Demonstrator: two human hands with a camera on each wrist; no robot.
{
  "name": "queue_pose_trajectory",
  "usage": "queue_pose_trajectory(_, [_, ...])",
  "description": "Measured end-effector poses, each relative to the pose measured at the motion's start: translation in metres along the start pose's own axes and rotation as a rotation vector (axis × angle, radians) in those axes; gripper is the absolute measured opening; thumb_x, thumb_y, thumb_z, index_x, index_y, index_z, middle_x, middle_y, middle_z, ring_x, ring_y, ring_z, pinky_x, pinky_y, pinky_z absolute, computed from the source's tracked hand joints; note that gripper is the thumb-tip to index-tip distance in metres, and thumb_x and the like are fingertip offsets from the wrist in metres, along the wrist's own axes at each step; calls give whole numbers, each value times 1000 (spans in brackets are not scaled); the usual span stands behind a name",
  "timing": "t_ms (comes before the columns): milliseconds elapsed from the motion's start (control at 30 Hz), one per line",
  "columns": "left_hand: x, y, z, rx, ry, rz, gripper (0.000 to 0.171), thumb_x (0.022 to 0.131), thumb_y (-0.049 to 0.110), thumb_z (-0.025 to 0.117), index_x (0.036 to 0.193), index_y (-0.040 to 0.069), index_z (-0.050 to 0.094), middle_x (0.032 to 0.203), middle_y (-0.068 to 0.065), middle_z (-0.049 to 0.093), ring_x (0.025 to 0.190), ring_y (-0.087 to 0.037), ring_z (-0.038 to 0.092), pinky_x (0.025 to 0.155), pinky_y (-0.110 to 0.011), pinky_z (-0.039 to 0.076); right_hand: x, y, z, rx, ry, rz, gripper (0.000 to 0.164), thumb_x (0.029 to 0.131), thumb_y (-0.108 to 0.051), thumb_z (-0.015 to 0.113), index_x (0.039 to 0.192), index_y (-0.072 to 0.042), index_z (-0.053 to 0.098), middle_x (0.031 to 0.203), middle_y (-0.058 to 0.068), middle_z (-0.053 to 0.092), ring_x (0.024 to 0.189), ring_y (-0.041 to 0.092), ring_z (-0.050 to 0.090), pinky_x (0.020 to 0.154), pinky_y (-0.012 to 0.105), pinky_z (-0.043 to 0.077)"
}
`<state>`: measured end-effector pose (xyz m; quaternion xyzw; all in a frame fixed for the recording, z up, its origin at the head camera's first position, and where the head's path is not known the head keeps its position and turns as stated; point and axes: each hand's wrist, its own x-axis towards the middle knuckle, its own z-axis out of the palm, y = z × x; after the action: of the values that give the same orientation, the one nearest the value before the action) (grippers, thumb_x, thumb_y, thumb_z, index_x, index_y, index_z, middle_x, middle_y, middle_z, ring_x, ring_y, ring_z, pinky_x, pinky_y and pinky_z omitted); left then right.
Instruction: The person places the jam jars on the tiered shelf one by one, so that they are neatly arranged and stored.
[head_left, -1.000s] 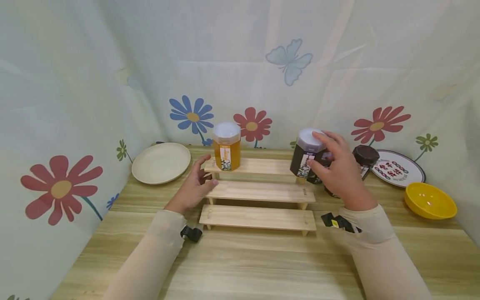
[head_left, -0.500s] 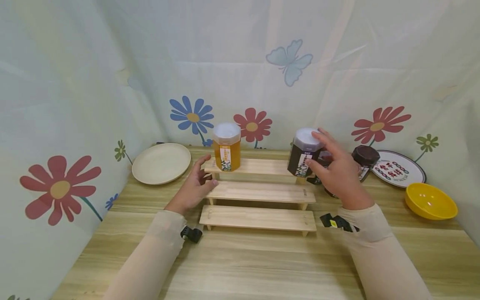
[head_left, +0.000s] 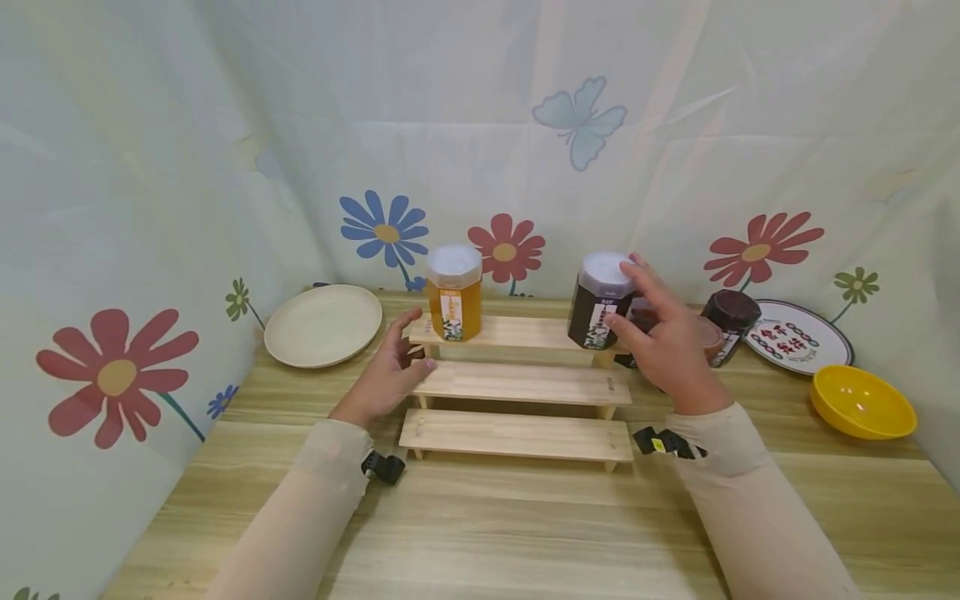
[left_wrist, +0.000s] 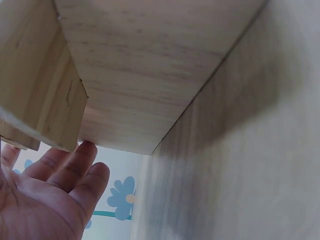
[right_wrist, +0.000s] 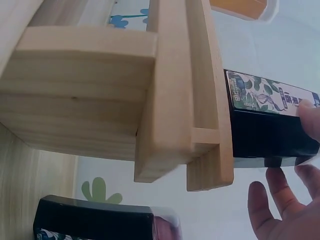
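A three-tier wooden stand (head_left: pixel 517 383) sits on the table in the head view. At its left end my left hand (head_left: pixel 382 371) grips it, thumb on the middle tier; in the left wrist view the fingers (left_wrist: pixel 75 167) reach along its end. My right hand (head_left: pixel 671 346) holds a dark jar (head_left: pixel 592 312) with a white lid, thumb on its front and fingers behind. The jar is upright at the top tier's right end. In the right wrist view its base lies against the tier's edge or just off it. An amber jar (head_left: pixel 455 304) stands on the top tier's left.
Right of the stand, a dark-lidded jar (head_left: pixel 731 317) and others partly hidden stand behind my right hand. A patterned plate (head_left: pixel 787 337) and a yellow bowl (head_left: pixel 862 404) lie farther right. A cream plate (head_left: pixel 322 325) is at the left. A flowered curtain (head_left: pixel 480 158) hangs behind.
My right hand has shifted the dark jar slightly left along the top tier's right end. My left hand and the stand have stayed in place.
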<state>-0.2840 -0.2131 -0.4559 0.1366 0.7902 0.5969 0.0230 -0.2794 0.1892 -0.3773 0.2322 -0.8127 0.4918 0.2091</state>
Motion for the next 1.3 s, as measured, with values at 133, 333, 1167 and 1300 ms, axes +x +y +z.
queue_pose_trajectory(133, [0,0,0,10,2,-8,83,105,8,62,168,28,13,162,-25,41,146,-44,47,116,-60,43,1,2,-1,2,-33,6,74,99,1,70,164,-18,41,175,2,25,126,43,60,90,7,48])
queue_pose_trajectory(333, [0,0,0,15,3,-4,84,105,8,63,169,30,12,162,-25,41,146,-44,47,116,-61,43,2,2,-2,49,-88,17,74,102,1,65,166,-22,35,176,-1,22,132,45,56,92,7,48])
queue_pose_trajectory(1167, [2,-3,0,-30,-9,12,86,104,5,62,169,25,9,161,-26,41,147,-46,45,116,-61,43,0,3,9,-25,12,-8,73,99,-2,71,163,-23,43,172,1,32,130,34,58,98,20,51])
queue_pose_trajectory(1300, [2,-5,0,-25,-7,16,86,104,4,61,169,25,9,161,-26,41,146,-46,45,116,-61,43,0,2,10,-34,17,1,72,99,-3,71,163,-23,44,172,0,33,132,31,57,98,16,47])
